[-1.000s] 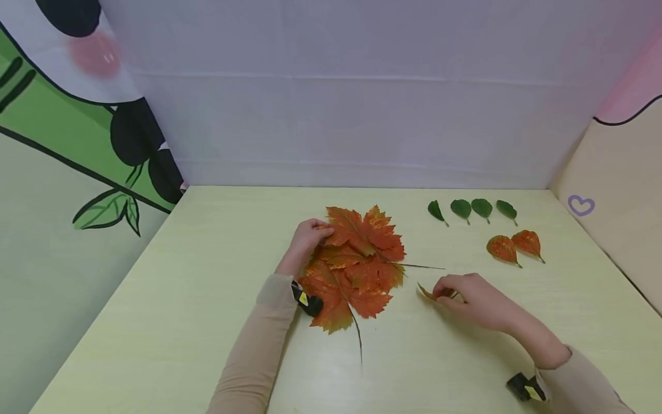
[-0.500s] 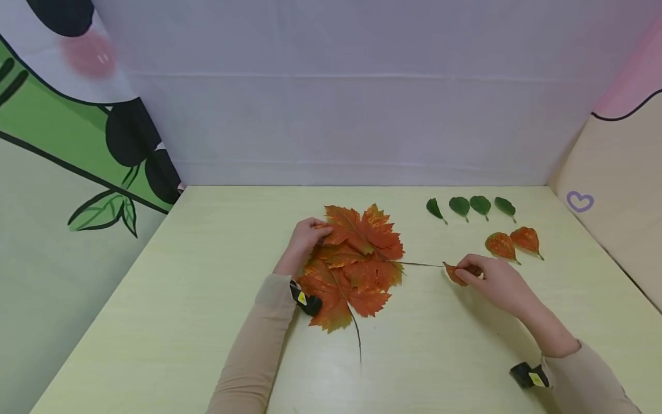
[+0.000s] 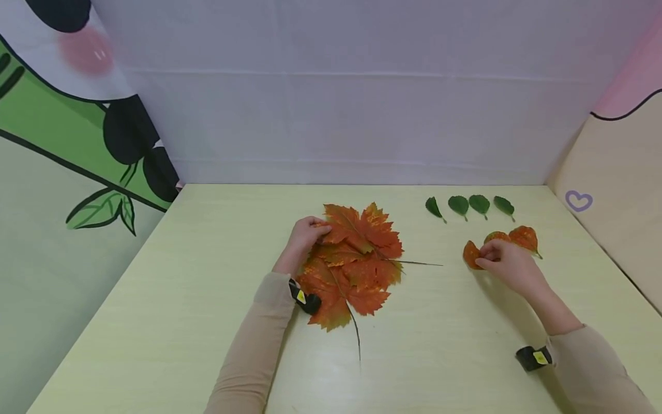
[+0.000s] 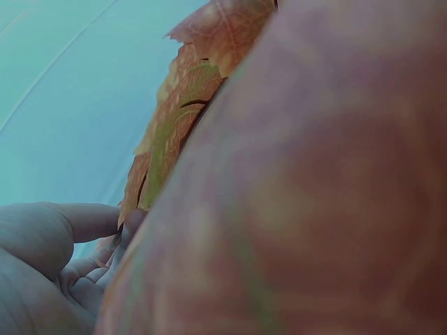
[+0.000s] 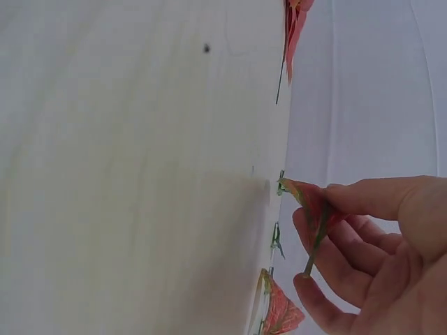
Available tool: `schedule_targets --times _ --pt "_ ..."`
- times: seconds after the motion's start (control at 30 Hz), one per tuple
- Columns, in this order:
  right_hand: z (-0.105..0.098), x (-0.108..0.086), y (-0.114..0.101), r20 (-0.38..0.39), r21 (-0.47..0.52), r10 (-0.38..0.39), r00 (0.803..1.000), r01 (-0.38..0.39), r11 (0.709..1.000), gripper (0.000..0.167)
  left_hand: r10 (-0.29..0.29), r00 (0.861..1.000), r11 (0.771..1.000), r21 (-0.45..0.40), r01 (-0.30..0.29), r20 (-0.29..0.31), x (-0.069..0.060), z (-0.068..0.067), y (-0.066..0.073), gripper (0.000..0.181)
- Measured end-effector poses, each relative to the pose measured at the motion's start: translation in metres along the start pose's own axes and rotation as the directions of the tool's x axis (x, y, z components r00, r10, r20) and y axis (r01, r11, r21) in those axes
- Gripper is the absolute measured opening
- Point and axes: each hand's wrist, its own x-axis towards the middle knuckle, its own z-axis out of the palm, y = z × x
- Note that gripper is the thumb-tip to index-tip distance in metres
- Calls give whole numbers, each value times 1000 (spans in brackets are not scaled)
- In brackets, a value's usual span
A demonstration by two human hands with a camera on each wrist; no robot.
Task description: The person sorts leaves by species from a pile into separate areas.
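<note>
My left hand point(image 3: 305, 238) pinches the edge of a bunch of large orange maple leaves point(image 3: 357, 270), whose thin dark stems point right and toward me. In the left wrist view, thumb and finger meet on a leaf edge, while a blurred leaf point(image 4: 300, 195) fills the right side. Between the thumb and fingers of my right hand point(image 3: 509, 264) is a small rounded orange leaf point(image 3: 471, 255), held above the table; its green stem shows in the right wrist view point(image 5: 318, 241). Just behind that hand lie two similar orange leaves point(image 3: 524, 237), one partly hidden by it.
Several small green leaves point(image 3: 478, 203) lie in a row near the back of the pale table point(image 3: 170, 310). A plain light backdrop point(image 3: 331, 126) rises at the table's back edge, with printed panels on the left and right. Each wrist bears a black camera.
My right hand has moved right and away from me, carrying the small orange leaf toward the other two and turning it. My left hand stays on the maple leaves.
</note>
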Motion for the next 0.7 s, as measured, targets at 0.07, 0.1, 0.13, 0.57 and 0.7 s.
schedule_targets --times 0.07,0.1,0.13,0.57,0.7 --pt "0 3 3 24 16 31 999 -31 999 30 -2 1000 1000 -4 2 0 -1 0 0 20" --pt "0 4 4 34 24 47 998 -48 999 32 -2 1000 1000 -3 2 0 -1 0 1 21" --pt "0 5 5 42 30 61 997 -63 998 34 -1 1000 1000 0 1 1 -1 0 1 21" --pt "0 8 3 -15 0 79 997 -79 997 43 3 1000 1000 -5 -3 7 1 2 -1 21" --pt "0 9 -9 -50 -54 76 996 -79 995 46 8 1000 1000 3 -8 0 0 1 -2 21"
